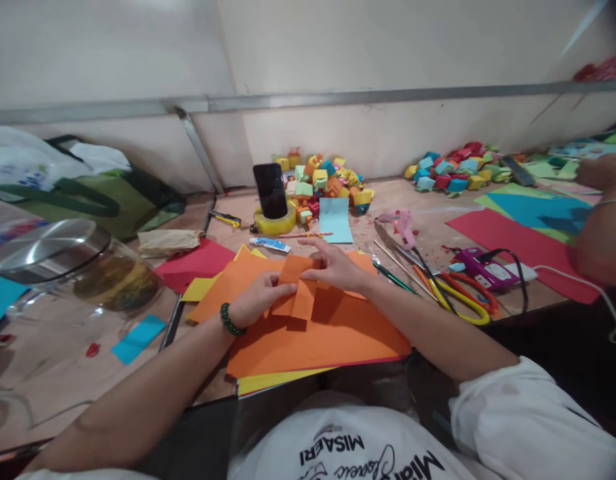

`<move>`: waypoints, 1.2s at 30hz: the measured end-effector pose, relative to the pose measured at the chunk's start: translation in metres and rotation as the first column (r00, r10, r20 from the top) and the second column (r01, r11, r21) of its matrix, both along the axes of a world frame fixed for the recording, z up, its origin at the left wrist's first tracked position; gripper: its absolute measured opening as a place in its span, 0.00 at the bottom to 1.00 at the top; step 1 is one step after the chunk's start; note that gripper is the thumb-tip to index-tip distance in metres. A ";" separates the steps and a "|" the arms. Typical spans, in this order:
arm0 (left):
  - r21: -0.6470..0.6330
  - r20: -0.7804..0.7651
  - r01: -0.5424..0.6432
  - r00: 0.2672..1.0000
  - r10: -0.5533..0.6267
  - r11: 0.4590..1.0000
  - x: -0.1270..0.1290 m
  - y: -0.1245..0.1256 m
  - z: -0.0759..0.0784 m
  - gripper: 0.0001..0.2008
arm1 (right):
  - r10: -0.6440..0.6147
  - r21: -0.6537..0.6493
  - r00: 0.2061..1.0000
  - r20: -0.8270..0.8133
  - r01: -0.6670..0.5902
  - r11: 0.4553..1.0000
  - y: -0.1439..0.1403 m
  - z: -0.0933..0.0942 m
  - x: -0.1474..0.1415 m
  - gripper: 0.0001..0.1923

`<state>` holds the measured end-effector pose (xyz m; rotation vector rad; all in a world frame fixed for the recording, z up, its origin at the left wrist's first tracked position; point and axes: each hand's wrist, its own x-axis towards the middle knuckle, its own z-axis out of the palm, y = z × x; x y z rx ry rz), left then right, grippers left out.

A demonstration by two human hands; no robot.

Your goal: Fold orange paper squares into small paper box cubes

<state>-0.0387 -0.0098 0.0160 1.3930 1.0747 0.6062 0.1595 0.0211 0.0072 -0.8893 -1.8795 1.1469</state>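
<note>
Both my hands hold a small folded orange paper piece [299,288] above a stack of orange sheets [328,337] at the table's near edge. My left hand [261,298], with a green bead bracelet at the wrist, pinches the piece's left side. My right hand [335,265] grips its upper right part, fingers bent over the fold. Yellow sheets [268,382] stick out under the orange stack.
A phone [271,190] stands in a yellow tape roll [275,223] behind a light blue paper [337,220]. Piles of folded paper cubes [325,180] lie by the wall. Scissors [461,297], a pink glue gun [401,225], a glass jar [83,267]. Another person's arm [601,233] is at right.
</note>
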 end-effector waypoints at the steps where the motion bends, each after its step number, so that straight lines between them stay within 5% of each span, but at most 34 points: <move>1: 0.002 -0.001 -0.004 1.000 0.004 1.000 0.001 0.000 0.000 0.19 | -0.007 0.003 1.000 -0.005 0.007 1.000 -0.001 0.000 0.000 0.35; 9: 0.037 0.163 -0.115 0.981 0.108 0.993 0.004 0.001 -0.004 0.28 | -0.096 -0.068 0.985 -0.141 0.087 0.994 -0.001 -0.007 -0.006 0.36; 16: 0.258 -0.056 -0.066 0.995 0.084 0.964 -0.001 0.004 -0.008 0.25 | -0.182 -0.007 0.980 0.078 0.183 0.983 0.000 -0.004 0.002 0.25; 19: 0.520 -0.332 0.010 0.924 0.191 0.854 -0.003 0.005 -0.015 0.28 | -0.174 0.027 0.931 0.321 0.175 0.984 0.006 -0.004 0.009 0.27; 22: 0.749 -0.514 0.253 0.806 0.295 0.613 -0.003 0.003 -0.020 0.27 | -0.210 0.103 0.810 0.548 0.184 0.977 0.010 -0.003 0.012 0.30; 27: 0.580 -0.798 0.762 0.602 0.014 0.287 0.000 -0.006 -0.017 0.20 | -0.155 0.131 0.718 0.678 0.090 0.987 0.010 0.000 0.019 0.44; 29: 0.515 -0.848 0.820 0.530 0.008 0.251 0.003 -0.011 -0.015 0.21 | -0.104 0.127 0.729 0.677 0.023 0.992 0.010 0.000 0.024 0.52; 31: 0.492 -0.863 0.828 0.504 0.028 0.270 0.006 -0.014 -0.013 0.22 | -0.060 0.133 0.752 0.657 -0.036 0.990 0.012 -0.001 0.029 0.57; 36: 0.482 -0.862 0.820 0.506 0.001 0.309 0.010 -0.016 -0.008 0.23 | -0.038 0.096 0.822 0.569 -0.021 0.995 0.031 -0.007 0.032 0.53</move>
